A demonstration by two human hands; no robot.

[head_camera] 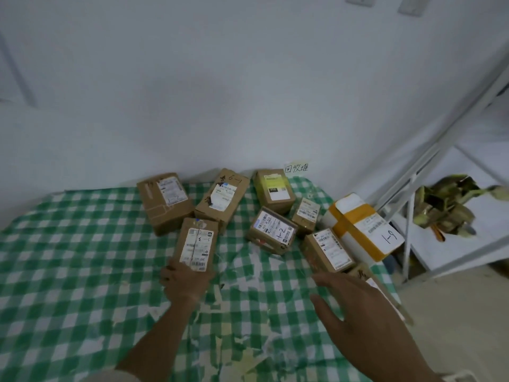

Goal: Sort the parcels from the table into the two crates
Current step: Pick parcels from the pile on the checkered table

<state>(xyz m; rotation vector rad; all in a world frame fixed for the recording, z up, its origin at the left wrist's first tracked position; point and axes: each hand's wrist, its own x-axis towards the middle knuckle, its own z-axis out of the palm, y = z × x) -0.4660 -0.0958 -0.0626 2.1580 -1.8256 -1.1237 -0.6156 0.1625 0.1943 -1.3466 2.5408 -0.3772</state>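
Note:
Several brown cardboard parcels with white labels lie on a table with a green checked cloth (pixel 68 257). My left hand (pixel 185 279) grips the near end of a narrow parcel marked 3-1 (pixel 197 244). My right hand (pixel 355 301) hovers open, fingers spread, over the cloth just before a parcel at the right edge (pixel 327 250). A parcel marked 1-2 (pixel 272 230) lies in the middle. A white box with orange tape marked 1-9 (pixel 363 227) sits at the far right. No crate is in view.
More parcels stand along the wall: a large one (pixel 164 202), one marked 6-1 (pixel 223 198), a yellow-topped one (pixel 274 190) and a small one (pixel 306 215). A white metal shelf (pixel 413 188) holding crumpled wrapping (pixel 443 208) stands at right.

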